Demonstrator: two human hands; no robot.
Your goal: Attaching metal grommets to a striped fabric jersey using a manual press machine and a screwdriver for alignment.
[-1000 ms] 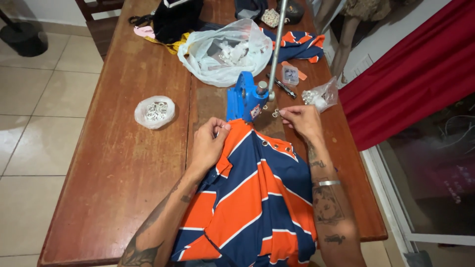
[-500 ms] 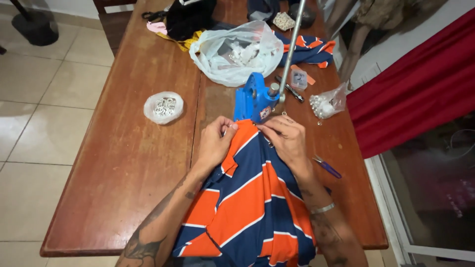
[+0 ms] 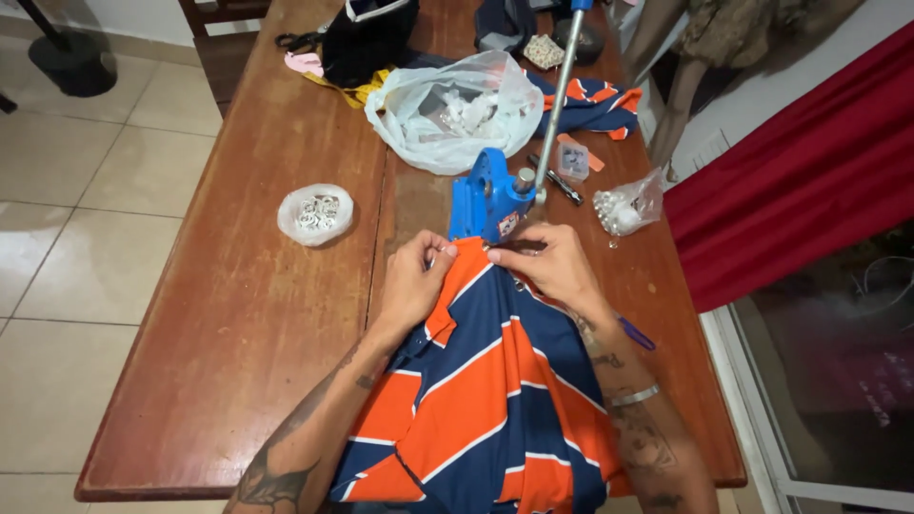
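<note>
An orange and navy striped shirt point(image 3: 486, 390) lies on the wooden table point(image 3: 238, 314) in front of me. My left hand point(image 3: 414, 281) pinches the shirt's orange collar edge. My right hand point(image 3: 552, 266) grips the same edge from the other side, right at the base of a blue hand press point(image 3: 486, 200). The press has a long metal lever point(image 3: 557, 90) rising toward the far end of the table. The piece of fabric under the press head is hidden by my fingers.
A small clear bag of metal snaps point(image 3: 316, 213) sits left of the press. Behind it lies a large clear plastic bag point(image 3: 452, 109); another small bag of white parts point(image 3: 624, 209) is to the right. More striped fabric point(image 3: 590, 100) and dark items point(image 3: 367, 38) crowd the far end. Red curtain point(image 3: 790, 181) at right.
Both hands have pushed the shirt's collar edge forward to the base of the blue press. My right hand has come closer to the left one, onto the collar.
</note>
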